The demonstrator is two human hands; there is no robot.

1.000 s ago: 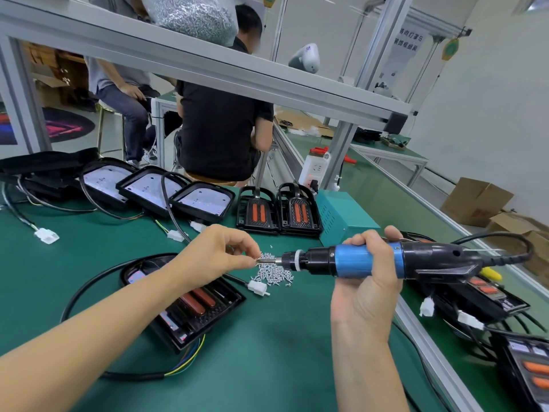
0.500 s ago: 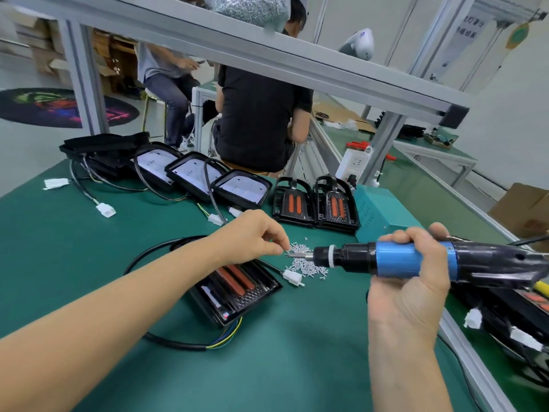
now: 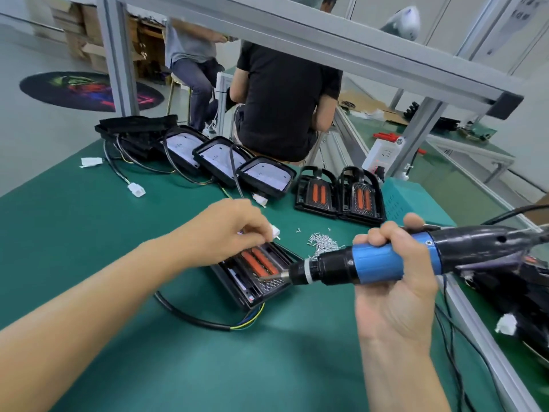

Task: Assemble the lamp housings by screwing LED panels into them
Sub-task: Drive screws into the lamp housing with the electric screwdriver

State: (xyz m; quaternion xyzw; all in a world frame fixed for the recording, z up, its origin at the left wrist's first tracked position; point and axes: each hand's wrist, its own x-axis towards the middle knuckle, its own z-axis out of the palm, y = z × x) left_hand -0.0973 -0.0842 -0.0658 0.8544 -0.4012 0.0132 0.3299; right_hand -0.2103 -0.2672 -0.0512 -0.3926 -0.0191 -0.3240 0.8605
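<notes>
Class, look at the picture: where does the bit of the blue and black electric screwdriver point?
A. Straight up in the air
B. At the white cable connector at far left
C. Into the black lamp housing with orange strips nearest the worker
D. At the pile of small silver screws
C: the blue and black electric screwdriver, gripped by the right hand, has its bit over the black lamp housing with orange strips, which the left hand touches.

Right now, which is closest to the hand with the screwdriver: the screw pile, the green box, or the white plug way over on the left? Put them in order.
From the right hand:
1. Screw pile, just left of it.
2. Green box, behind it.
3. White plug, far left.
</notes>
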